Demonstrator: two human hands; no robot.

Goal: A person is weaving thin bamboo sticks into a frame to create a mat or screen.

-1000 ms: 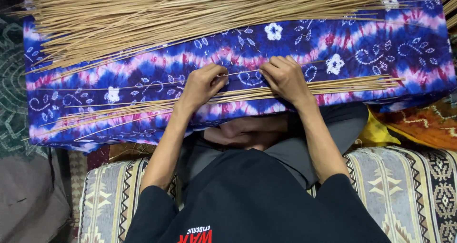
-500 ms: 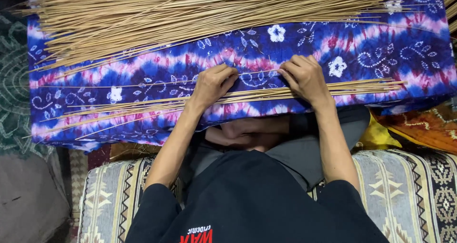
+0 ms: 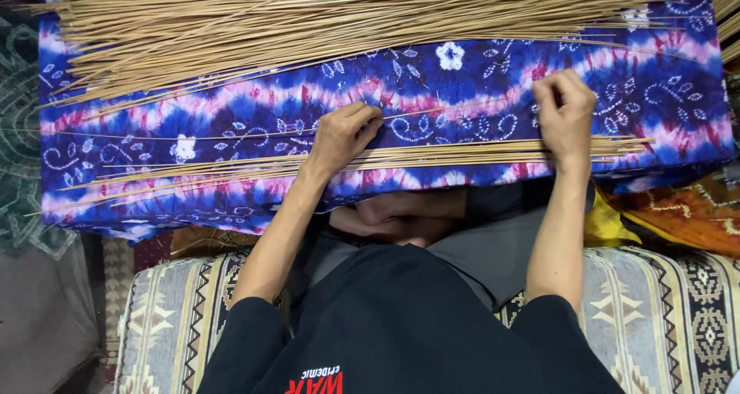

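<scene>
A blue and purple tie-dye cloth [image 3: 231, 109] with white flowers covers a long flat surface across my lap. My left hand [image 3: 343, 138] rests on a small flat bundle of thin tan sticks [image 3: 462, 153] and pinches one end of a single thin stick [image 3: 451, 109]. My right hand [image 3: 565, 115] is closed on that stick's other end, further right and slightly higher. The stick stretches between the two hands just above the cloth. A large loose pile of the same sticks [image 3: 308, 16] lies along the far edge.
I sit on a patterned woven cushion [image 3: 162, 324] in beige and black. An orange patterned fabric [image 3: 694, 217] and a yellow piece [image 3: 605, 220] lie at the right. A green patterned mat [image 3: 19, 132] shows at the left. Loose sticks [image 3: 139, 180] fan out leftward.
My hands have spread apart along the cloth: the right hand slid to the right and up, while the left stayed near the middle. A single stick now spans between them.
</scene>
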